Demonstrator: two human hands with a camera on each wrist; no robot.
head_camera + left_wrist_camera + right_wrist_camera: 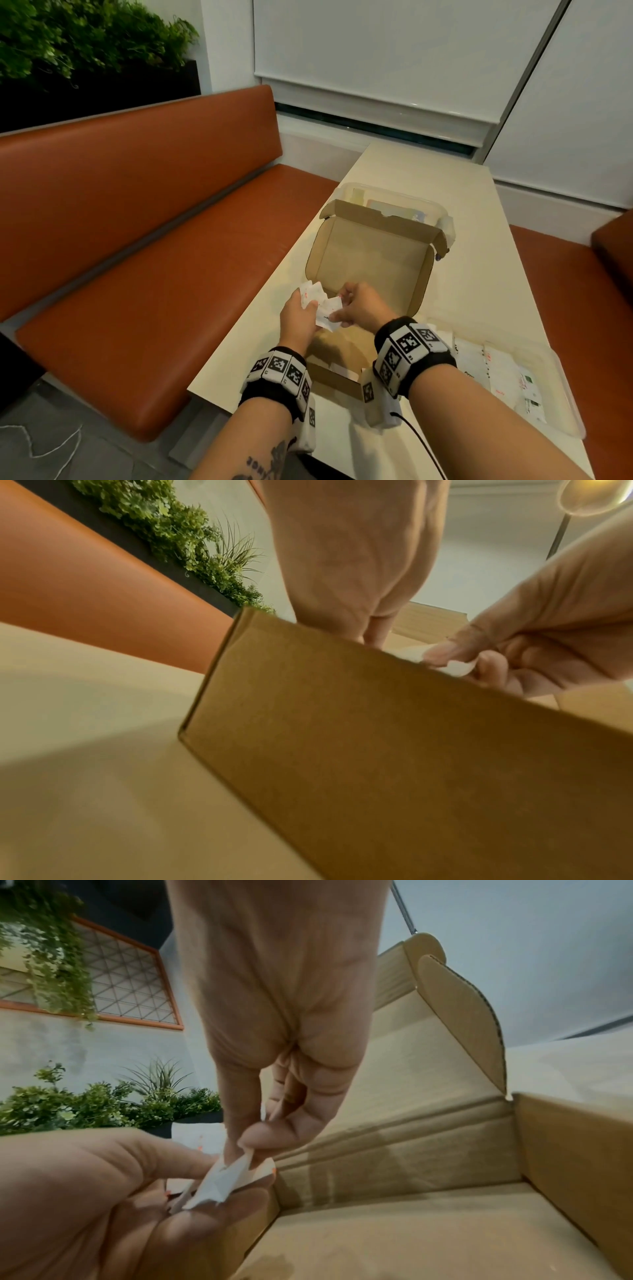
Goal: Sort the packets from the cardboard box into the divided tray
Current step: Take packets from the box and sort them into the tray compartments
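1. The cardboard box (370, 260) sits open on the pale table (479, 274), with its lid standing up at the far side.
2. Both hands meet just above the left side of the box.
3. The left hand (297, 317) grasps a small bunch of white packets (313, 295), with its thumb and fingers curled around them.
4. The right hand (359, 305) pinches one white packet (226, 1180) between its thumb and a finger. This packet touches the bunch in the left hand.
5. The floor of the box looks bare where it shows.
6. The divided tray (561, 387) lies on the table to the right of the box, on the near side. White packets already lie in its rows.
7. A clear plastic tub (442, 212) stands just behind the box lid.
8. An orange bench (137, 240) runs along to the left of the box, and green plants (85, 37) grow behind the bench.
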